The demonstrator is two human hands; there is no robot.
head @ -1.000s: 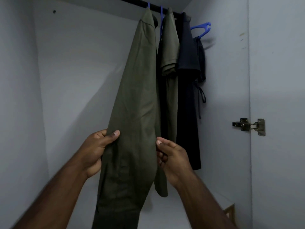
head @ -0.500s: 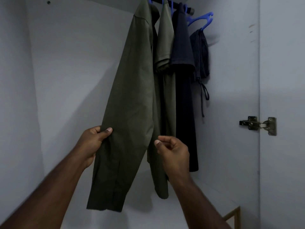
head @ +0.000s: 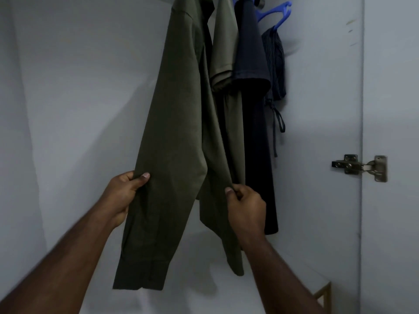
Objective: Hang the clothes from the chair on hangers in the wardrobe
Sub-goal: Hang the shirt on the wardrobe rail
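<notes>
The olive long-sleeved shirt [head: 181, 123] now hangs inside the wardrobe, at the left end of the row of clothes, and its cuffed sleeve end is fully in view near the bottom of the picture, where a second ago it ran off the lower edge. The left hand [head: 123, 196] grips the left edge of the sleeve, thumb laid over the front of the cloth. The right hand [head: 246, 207] pinches the shirt's body edge between thumb and curled fingers; half a second ago that hand was just beside the cloth with its fingers closing, so the pinch is new. The two hands stand further apart than before, and the sleeve and the body panel are pulled away from each other, with a gap open between them.

This reads as the straightening step: the shirt appears already hung, though its hanger is out of view at the top edge, and the hands are spreading it so it falls flat.

To the right hang an olive short-sleeved shirt [head: 223, 41], a dark navy shirt [head: 250, 41] and a striped dark garment [head: 275, 64] on a blue hanger [head: 275, 12]. The view has tipped downward since the earlier picture, so the rail is almost gone from sight. The door hinge [head: 360, 166] sits at far right.
</notes>
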